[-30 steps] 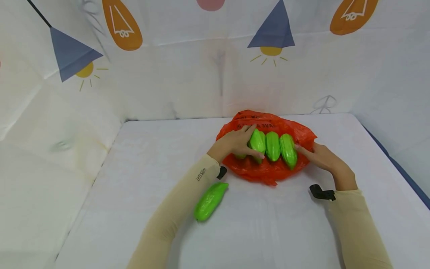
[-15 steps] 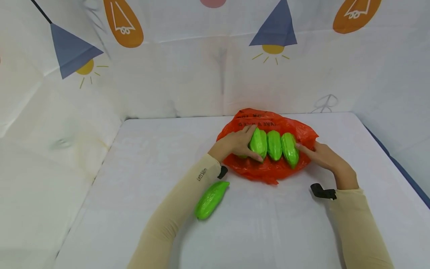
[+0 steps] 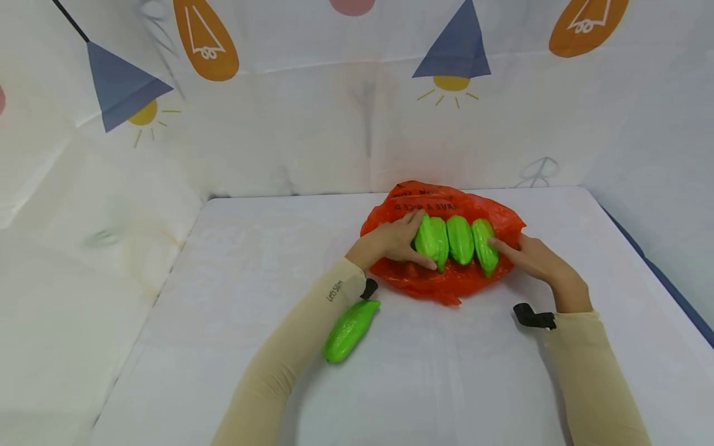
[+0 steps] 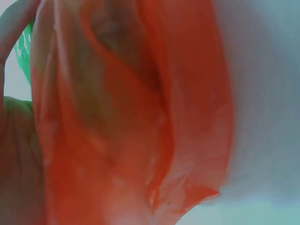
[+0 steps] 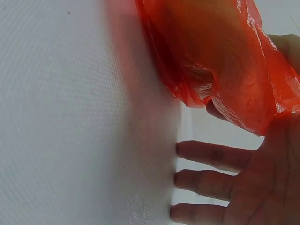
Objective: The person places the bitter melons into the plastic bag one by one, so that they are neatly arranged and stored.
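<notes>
Several glossy, ribbed green bitter gourds (image 3: 460, 240) lie side by side in a spread red plastic bag (image 3: 424, 288). My left hand (image 3: 387, 241) reaches over the bag's left part, fingers and thumb spread around the leftmost gourd. In the left wrist view, red plastic hides most of that hand's work. At the bag's right edge, my right hand (image 3: 538, 260) holds the plastic between thumb and index finger, the thumb against the rightmost gourd (image 3: 484, 254). Its other fingers (image 5: 206, 183) stretch out straight with their tips at the table. Another bitter gourd (image 3: 351, 331) lies loose beside the left forearm.
The white-covered table (image 3: 251, 266) meets a white cloth wall (image 3: 312, 136) with lamp prints close behind the bag. Another white wall hanging (image 3: 658, 148) closes off the right side. A black wrist mount (image 3: 533, 317) juts from the right wrist.
Inside the bag, the gourds have shifted slightly to the right, and more of the left ones shows beside the left hand. Both hands and the loose gourd have barely moved.
</notes>
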### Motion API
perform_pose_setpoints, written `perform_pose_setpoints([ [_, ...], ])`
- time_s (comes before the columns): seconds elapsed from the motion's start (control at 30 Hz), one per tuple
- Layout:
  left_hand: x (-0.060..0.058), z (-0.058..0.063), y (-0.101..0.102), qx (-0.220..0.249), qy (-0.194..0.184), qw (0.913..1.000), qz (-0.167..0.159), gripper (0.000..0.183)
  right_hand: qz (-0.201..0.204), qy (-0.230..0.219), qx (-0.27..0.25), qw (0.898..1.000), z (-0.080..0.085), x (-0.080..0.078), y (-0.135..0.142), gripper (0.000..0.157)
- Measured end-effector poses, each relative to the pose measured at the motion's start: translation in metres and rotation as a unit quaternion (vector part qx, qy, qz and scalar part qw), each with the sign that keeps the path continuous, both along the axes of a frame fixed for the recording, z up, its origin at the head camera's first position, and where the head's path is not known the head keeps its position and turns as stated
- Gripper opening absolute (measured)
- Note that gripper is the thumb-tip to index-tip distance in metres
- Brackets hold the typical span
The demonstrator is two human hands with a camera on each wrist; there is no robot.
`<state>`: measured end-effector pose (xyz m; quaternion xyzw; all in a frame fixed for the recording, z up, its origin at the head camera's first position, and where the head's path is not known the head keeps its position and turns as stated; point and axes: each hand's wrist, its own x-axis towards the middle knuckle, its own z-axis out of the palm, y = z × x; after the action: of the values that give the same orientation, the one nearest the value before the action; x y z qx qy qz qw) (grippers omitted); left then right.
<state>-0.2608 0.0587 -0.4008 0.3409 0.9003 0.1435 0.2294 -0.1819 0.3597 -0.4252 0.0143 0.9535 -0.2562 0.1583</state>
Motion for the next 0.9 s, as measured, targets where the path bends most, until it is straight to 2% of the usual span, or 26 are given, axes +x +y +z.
perform_pose_setpoints([
  [0.27,0.004,-0.003,0.0,-0.009,0.031,0.9995,-0.005,0.133,0.005,0.004,-0.005,1.0,-0.001,-0.001,0.003,0.089],
  [0.37,0.005,0.001,-0.002,0.002,0.051,0.9986,-0.015,0.135,0.005,0.003,-0.009,1.0,-0.001,0.0,0.002,0.09],
  [0.47,0.008,0.012,-0.006,0.01,0.074,0.9968,-0.027,0.135,0.003,0.002,-0.012,1.0,-0.001,0.0,0.001,0.092],
  [0.63,0.012,0.026,-0.02,0.029,0.097,0.9943,-0.031,0.135,0.0,-0.008,-0.014,1.0,0.001,-0.001,0.0,0.094],
  [0.9,0.021,0.033,-0.055,0.064,0.104,0.9923,-0.016,0.133,-0.001,-0.01,-0.01,1.0,0.002,0.001,0.0,0.095],
])
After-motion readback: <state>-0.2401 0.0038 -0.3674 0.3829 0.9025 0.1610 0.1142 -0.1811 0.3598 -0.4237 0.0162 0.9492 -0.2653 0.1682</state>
